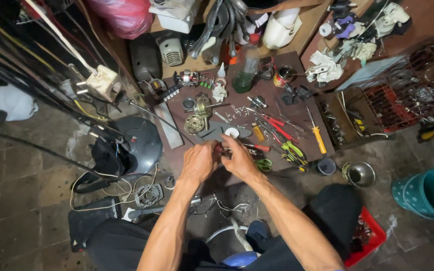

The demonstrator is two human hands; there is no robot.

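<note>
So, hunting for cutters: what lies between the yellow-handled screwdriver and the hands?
Head view: green-handled pliers between the yellow-handled screwdriver and the hands.

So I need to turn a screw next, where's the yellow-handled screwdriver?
In the head view, the yellow-handled screwdriver lies on the brown board, right of the right hand, between the green-handled pliers and the parts tray.

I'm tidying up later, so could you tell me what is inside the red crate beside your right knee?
The red crate shows small dark metal bits near its top corner; the right leg covers the rest.
</note>
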